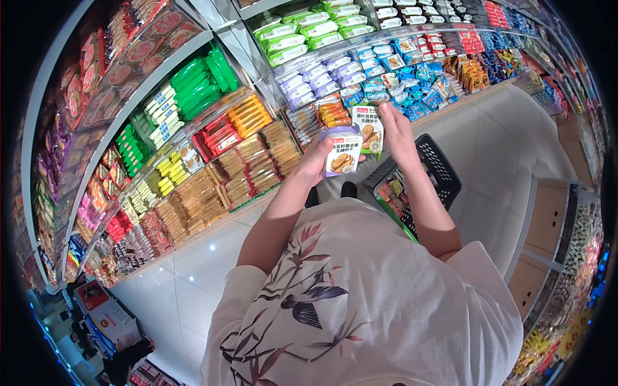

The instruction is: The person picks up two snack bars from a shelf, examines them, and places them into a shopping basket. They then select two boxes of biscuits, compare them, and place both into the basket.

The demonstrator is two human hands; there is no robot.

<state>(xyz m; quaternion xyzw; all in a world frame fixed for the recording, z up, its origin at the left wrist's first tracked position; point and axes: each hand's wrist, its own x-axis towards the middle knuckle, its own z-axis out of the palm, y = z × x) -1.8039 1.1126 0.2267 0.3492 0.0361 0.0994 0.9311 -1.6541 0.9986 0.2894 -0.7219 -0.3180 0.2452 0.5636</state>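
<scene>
My left hand (315, 161) is closed on a purple-and-white biscuit packet (341, 152), its printed front turned up towards me. Beside it, my right hand (398, 132) grips a green-and-white biscuit packet (367, 126) by its right edge. The purple packet partly overlaps the lower left of the green one. Both are held in front of my body, above floor level and close to the snack shelves. Below my right forearm stands a dark shopping basket (449, 174) with several packaged goods inside; my arm hides part of it.
Ahead, shelf bins hold purple-white packets (318, 80), green packets (283, 42) and blue-wrapped snacks (418, 90). Stacked brown packets (190, 202) fill lower bins on the left. A wooden cabinet (547, 215) stands to the right. Pale tiles (492, 145) cover the floor.
</scene>
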